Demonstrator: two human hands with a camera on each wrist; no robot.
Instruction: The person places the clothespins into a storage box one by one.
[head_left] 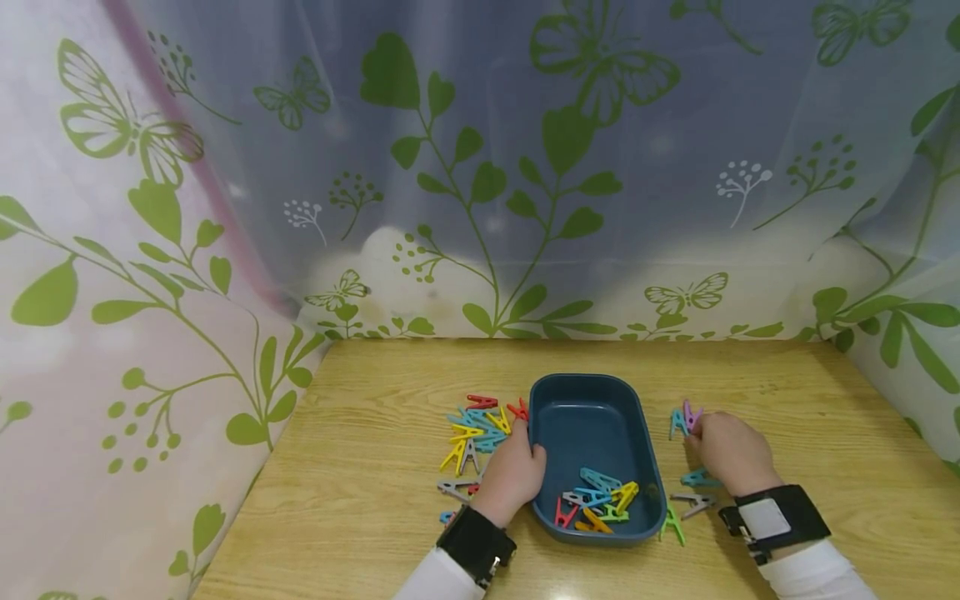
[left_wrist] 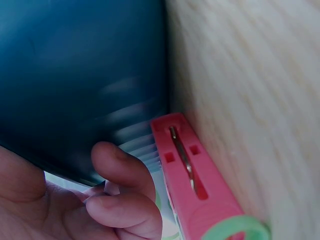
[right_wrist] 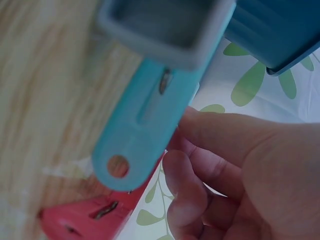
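My left hand (head_left: 512,473) grips the left wall of a dark blue plastic tray (head_left: 556,392), thumb over the rim and fingers curled against the outside (left_wrist: 125,175). A pink-red clothespin (left_wrist: 192,175) stands close by those fingers. Several colored clothespins (head_left: 596,496) lie in the tray's near end. To the right of the tray, my right hand (head_left: 731,452) pinches a purple clothespin (head_left: 691,414) beside a light blue one (head_left: 678,422). In the right wrist view a teal clothespin (right_wrist: 135,130) partly hides the fingertips, and the purple one looks reddish.
A pile of mixed clothespins (head_left: 480,429) lies left of the tray. On the right are a teal clothespin (head_left: 700,477), a grey one (head_left: 694,502) and a green one (head_left: 672,523) by the tray's near corner. A patterned curtain (head_left: 480,250) borders the wooden table (head_left: 360,467).
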